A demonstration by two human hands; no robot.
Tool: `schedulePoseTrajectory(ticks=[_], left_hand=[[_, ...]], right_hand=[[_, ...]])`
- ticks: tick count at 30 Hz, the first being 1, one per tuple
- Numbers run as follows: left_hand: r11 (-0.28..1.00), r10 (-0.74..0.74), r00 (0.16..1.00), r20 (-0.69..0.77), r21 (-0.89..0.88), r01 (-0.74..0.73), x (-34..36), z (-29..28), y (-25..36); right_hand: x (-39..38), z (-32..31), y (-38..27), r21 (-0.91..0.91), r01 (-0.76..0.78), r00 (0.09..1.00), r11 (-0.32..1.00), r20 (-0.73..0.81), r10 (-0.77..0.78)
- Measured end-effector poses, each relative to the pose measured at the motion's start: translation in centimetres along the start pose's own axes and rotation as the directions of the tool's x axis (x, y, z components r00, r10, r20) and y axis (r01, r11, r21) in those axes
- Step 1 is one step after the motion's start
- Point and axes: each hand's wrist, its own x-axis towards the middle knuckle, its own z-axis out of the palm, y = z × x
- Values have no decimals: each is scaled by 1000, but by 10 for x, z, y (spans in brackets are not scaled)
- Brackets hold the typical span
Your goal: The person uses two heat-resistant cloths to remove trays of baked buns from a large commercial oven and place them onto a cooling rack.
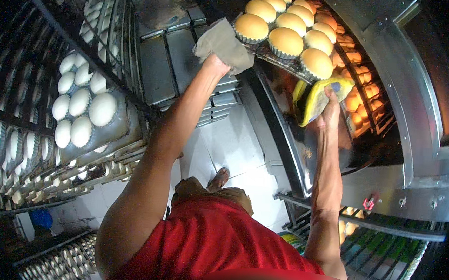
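A dark metal tray [266, 55] bearing several golden buns [285, 41] in fluted cups is held up at the oven's mouth. My left hand [215, 65] is closed on a folded grey cloth [223, 43] at the tray's left end; the fingertips are mostly hidden by the cloth. My right hand [330, 108] grips a yellow padded cloth [310, 104] at the tray's right end, directly below the buns. Behind the tray, more buns [366, 91] glow orange on racks inside the open oven.
Racks [39, 41] with white, uncooked-looking dough rounds [101, 109] stand at left. Stacked metal trays [180, 59] lie ahead-left. The steel oven front [419, 179] curves along the right, above another rack [383, 255]. My foot rests on white floor tiles [242, 188].
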Motion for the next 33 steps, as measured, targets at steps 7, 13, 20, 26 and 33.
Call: schedulePoseTrajectory(ticks=[7,13,20,26,33], left_hand=[[900,147,988,45,408,-152,-127,-2,39],[-598,93,866,491,723,-346,-246,18,72],[895,-399,916,36,234,380,-396,-32,57],[668,-742,664,86,20,744,-489,-82,1],[383,-910,360,207,83,920,-559,-74,-100]], right_hand=[[-123,14,30,10,4,1000,1000,-25,-4],[-292,40,43,10,72,979,997,-189,-69],[-494,27,47,-121,126,877,985,-449,-167],[-644,1,53,-182,111,716,977,-667,-205],[-776,-52,62,-172,145,500,974,-837,-222]])
